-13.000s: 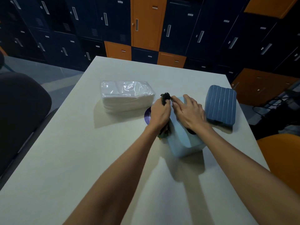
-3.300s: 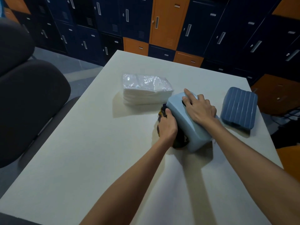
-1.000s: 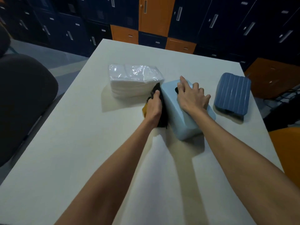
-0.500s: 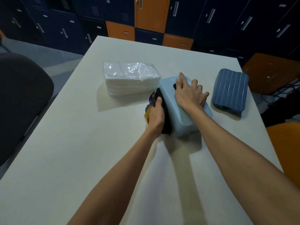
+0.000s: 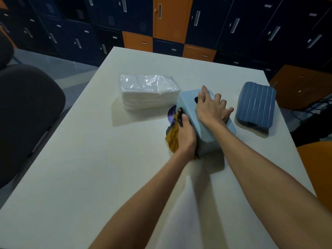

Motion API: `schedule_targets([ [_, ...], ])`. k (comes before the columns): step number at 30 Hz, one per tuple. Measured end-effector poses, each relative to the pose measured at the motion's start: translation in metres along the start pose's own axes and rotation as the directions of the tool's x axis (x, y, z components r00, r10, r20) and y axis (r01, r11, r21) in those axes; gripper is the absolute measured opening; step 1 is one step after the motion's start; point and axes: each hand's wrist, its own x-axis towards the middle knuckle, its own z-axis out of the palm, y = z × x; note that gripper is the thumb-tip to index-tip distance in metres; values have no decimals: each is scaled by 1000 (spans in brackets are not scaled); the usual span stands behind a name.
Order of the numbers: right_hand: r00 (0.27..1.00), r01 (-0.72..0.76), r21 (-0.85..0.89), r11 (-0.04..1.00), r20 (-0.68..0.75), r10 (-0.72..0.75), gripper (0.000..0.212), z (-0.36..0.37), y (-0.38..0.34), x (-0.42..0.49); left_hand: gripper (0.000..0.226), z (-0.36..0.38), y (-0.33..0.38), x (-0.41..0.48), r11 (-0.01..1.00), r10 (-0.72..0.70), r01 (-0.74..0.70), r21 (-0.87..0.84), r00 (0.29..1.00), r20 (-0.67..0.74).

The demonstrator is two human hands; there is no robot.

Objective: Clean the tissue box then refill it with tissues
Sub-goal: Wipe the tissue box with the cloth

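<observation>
Pressing cloth (image 5: 173,137) w/ left hand (image 5: 186,133) against tissue box (image 5: 188,106) side.

Two bare forearms reach in from the lower edge of the head view, each uncovered from the frame's edge to the wrist, with no sleeve, cuff or glove. The left hand (image 5: 186,136) and right hand (image 5: 212,109) carry no ring, watch or band. Fingernails are short and unpainted; the left forearm is slightly blurred.

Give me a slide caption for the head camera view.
Left hand wipes the light blue tissue box side with a cloth while the right hand steadies it.
</observation>
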Motion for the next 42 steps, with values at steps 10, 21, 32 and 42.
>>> schedule_targets([
  [10,1000,-13,42,999,13,13,50,0,-1,2,51,-15,-20,-59,974,202,-216,70,964,171],
  [21,854,493,-3,870,191,-484,52,-18,49,-2,67,-55,17,26,984,-8,12,-181,1000,23],
  [32,932,338,-12,941,144,-333,51,-11,38,5,39,-2,-14,-57,994,97,-99,45,995,36],
  [42,933,334,-12,943,145,-329,51,-10,39,4,52,0,15,20,979,-161,180,-97,971,177],
])
